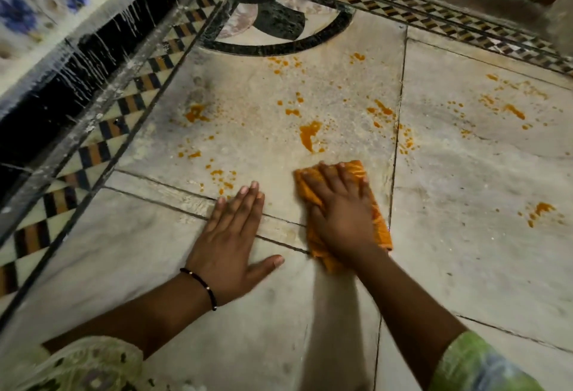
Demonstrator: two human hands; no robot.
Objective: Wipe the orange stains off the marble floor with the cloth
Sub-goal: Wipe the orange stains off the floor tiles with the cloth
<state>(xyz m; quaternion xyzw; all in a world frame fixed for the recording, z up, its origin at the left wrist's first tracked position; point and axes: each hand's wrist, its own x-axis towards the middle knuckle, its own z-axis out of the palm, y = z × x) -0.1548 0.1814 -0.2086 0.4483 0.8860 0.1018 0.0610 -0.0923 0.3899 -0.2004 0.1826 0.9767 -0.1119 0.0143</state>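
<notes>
Both hands lay flat on the marble floor (465, 173): left hand (231, 235) open, fingers straight, bracing; right hand (339, 210) spread and pressing the orange cloth (379, 229), gripping nothing. That cloth's long axis ran from five to eleven o'clock. Its leading edge pointed toward the largest orange stain (310, 134), near, at twelve o'clock and closer to the right hand; others were scattered from ten to three.

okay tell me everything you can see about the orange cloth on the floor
The cloth is orange with a faint lighter stripe or weave, soft fabric, bunched into a rough oblong. It lies flat on the pale marble floor, across a dark joint line between slabs. The right hand presses down on it with straight, spread fingers, covering most of it. Its far edge sits just short of a large orange stain. The left hand rests on the floor beside it, apart.
</notes>
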